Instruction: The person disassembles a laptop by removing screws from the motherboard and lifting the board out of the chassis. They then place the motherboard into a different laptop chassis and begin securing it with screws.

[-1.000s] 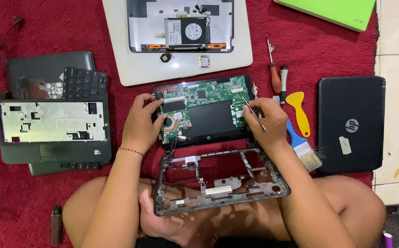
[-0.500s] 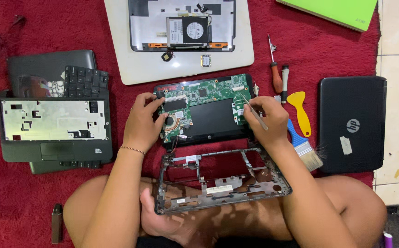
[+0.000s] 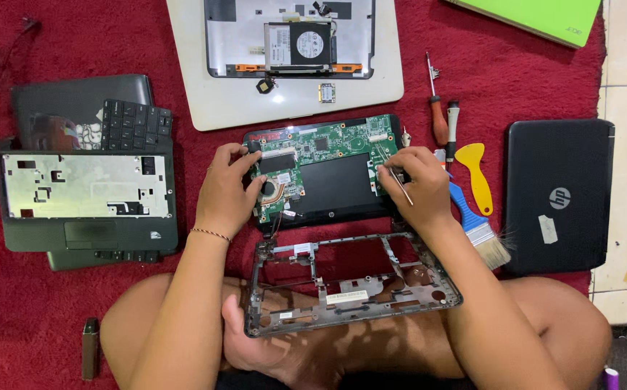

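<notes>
On the red carpet (image 3: 53,318), a green board (image 3: 313,144) sits in a black laptop shell (image 3: 335,195). Left hand (image 3: 227,189) presses its left edge, fingers spread, grasping nothing. Right hand (image 3: 418,186) pinches a thin tool (image 3: 401,189) at the right edge. At 6 o'clock a bare frame (image 3: 349,289) lies across the legs; at 3 o'clock, screwdrivers (image 3: 440,119), a yellow scraper (image 3: 476,173) and a brush (image 3: 483,235).

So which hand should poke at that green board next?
Probably the right hand: it holds a thin metal tool with its tip at the green circuit board's right edge. The left hand holds no tool, just steadying the board's left side.
</notes>
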